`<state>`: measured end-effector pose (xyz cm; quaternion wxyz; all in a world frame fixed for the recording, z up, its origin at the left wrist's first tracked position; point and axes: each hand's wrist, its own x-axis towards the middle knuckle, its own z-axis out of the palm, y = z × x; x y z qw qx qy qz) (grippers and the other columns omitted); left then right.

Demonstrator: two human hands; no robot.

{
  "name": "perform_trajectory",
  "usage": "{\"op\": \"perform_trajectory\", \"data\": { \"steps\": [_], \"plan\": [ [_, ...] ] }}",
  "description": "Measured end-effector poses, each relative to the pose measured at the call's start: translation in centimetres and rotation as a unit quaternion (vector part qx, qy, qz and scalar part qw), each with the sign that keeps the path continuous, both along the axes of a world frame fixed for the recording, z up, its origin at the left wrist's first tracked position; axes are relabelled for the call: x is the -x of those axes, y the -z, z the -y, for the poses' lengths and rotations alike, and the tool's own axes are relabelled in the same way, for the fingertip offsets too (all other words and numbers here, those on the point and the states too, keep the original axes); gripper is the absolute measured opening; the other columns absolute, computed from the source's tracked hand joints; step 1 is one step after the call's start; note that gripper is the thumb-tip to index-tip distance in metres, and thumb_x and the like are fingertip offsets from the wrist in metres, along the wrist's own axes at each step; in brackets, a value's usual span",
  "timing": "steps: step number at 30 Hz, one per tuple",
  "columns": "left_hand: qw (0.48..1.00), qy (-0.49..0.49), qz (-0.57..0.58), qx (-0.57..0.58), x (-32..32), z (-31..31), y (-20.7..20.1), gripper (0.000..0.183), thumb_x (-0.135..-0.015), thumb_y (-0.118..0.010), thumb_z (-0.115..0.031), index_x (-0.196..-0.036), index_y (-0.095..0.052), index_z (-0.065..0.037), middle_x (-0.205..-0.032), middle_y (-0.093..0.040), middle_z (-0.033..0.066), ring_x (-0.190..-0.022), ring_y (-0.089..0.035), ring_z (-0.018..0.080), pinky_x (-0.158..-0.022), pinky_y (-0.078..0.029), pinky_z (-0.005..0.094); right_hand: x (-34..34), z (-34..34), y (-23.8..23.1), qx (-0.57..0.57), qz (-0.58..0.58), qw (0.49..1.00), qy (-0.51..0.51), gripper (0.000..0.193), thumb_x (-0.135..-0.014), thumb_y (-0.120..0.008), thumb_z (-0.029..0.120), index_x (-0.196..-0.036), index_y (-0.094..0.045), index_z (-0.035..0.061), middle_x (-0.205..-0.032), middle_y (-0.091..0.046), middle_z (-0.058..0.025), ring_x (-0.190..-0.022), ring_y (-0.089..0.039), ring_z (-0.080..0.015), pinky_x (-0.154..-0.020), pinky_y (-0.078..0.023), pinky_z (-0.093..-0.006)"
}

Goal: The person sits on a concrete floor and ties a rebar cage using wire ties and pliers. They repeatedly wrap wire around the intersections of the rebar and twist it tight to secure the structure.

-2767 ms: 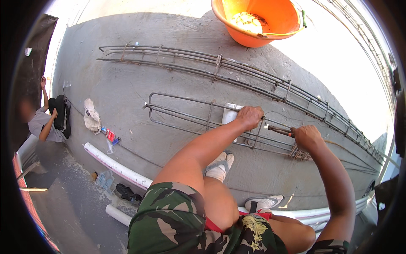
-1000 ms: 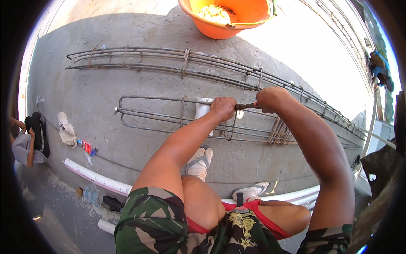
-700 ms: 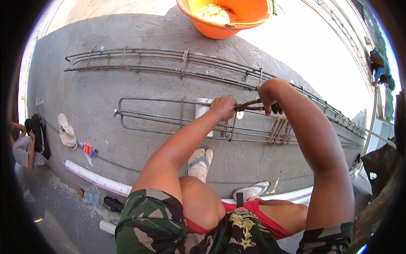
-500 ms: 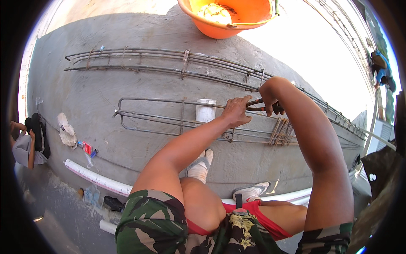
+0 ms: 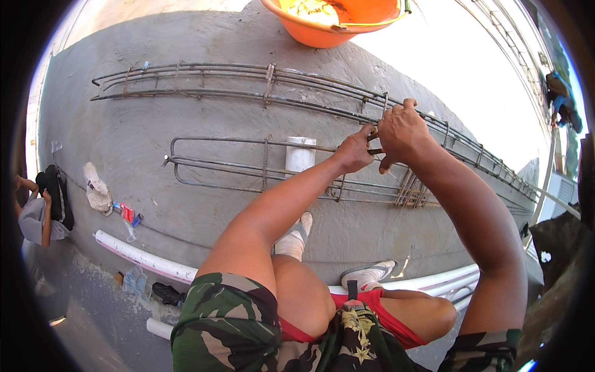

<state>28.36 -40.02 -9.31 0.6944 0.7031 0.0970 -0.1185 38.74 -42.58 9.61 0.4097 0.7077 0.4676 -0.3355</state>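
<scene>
From the head camera, looking down: both hands meet over a short cage [image 5: 260,167] of rusty steel rods lying flat on the rough grey concrete floor [image 5: 155,124]. The left hand [image 5: 354,150] has its fingers closed on the upper rod of the cage, pinching it near a dark tool [image 5: 374,143] that pokes out between the two hands. The right hand [image 5: 403,130] is curled shut around that tool, knuckles up; most of the tool is hidden inside the fist, so its shape is hard to tell. The hands almost touch.

The cage is a long loop of ribbed bars, bent round at its left end, with thin upright ties across it. A bundle of loose square stirrups [image 5: 414,192] leans on its right part. A white cylinder [image 5: 300,155] stands just behind the cage's middle. Beyond it lies a longer cage [image 5: 266,87] of the same rusty bars, curving off to the right.

At the top edge sits an orange plastic basin [image 5: 334,22], smooth and round. Near the person's feet, white pipes [image 5: 142,260] run along the floor's edge. A crumpled cloth [image 5: 96,189] and small wrappers lie at left, where another person [image 5: 40,211] crouches.
</scene>
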Motion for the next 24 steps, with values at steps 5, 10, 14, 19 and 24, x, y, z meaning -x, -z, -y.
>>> {"op": "perform_trajectory", "data": {
  "steps": [5, 10, 14, 19, 24],
  "plan": [
    [0.996, 0.087, -0.025, 0.005, -1.5, -2.7, -2.9, 0.064, -0.072, -0.068, -0.008, -0.131, -0.044, -0.003, -0.092, -0.054, 0.0051, -0.08, -0.051, 0.0165, -0.076, -0.047, 0.0306, 2.8, 5.6, 2.2, -0.133, 0.171, 0.946, -0.239, 0.074, -0.081, -0.069, 0.044, -0.138, -0.046, 0.0027, -0.129, -0.054, -0.0134, -0.132, -0.041, -0.0324, -0.117, -0.017, -0.058],
    [0.988, 0.155, 0.017, 0.008, -2.0, -2.4, -1.7, 0.048, -0.074, -0.065, -0.005, -0.119, -0.051, -0.001, -0.09, -0.058, 0.0075, -0.081, -0.053, 0.0193, -0.078, -0.047, 0.033, 2.3, 3.8, 3.7, -0.068, 0.166, 0.973, -0.147, 0.031, -0.089, -0.059, 0.023, -0.113, -0.069, 0.0049, -0.103, -0.068, -0.0117, -0.109, -0.061, -0.0332, -0.1, -0.045, -0.0551],
    [0.988, 0.053, 0.125, -0.072, -0.2, -1.1, -0.8, 0.045, -0.075, -0.071, -0.009, -0.115, -0.053, -0.003, -0.091, -0.062, 0.012, -0.084, -0.059, 0.0268, -0.081, -0.049, 0.0373, 0.9, 2.9, 4.2, -0.065, 0.028, 0.996, 0.062, 0.021, -0.09, -0.055, 0.015, -0.093, -0.075, 0.0078, -0.095, -0.072, -0.0135, -0.093, -0.07, -0.0275, -0.078, -0.057, -0.0399],
    [0.954, -0.105, 0.189, -0.207, 1.6, 2.6, -3.8, 0.048, -0.072, -0.08, -0.021, -0.11, -0.056, -0.007, -0.099, -0.065, 0.0123, -0.093, -0.062, 0.0349, -0.081, -0.05, 0.0442, -1.0, 2.6, 4.3, 0.102, -0.105, 0.974, 0.172, 0.032, -0.071, -0.078, 0.009, -0.102, -0.076, 0.0162, -0.104, -0.073, -0.0098, -0.096, -0.07, -0.0284, -0.077, -0.057, -0.0407],
    [0.98, -0.066, 0.127, -0.137, -0.5, 2.9, -4.1, 0.044, -0.071, -0.077, -0.019, -0.107, -0.056, -0.007, -0.098, -0.067, 0.0139, -0.096, -0.064, 0.0358, -0.082, -0.05, 0.0441, -2.4, 3.1, 1.5, 0.038, -0.115, 0.967, 0.225, 0.032, -0.076, -0.075, 0.024, -0.105, -0.074, 0.0107, -0.107, -0.071, -0.0108, -0.095, -0.069, -0.0293, -0.084, -0.055, -0.043]
  ]
}}
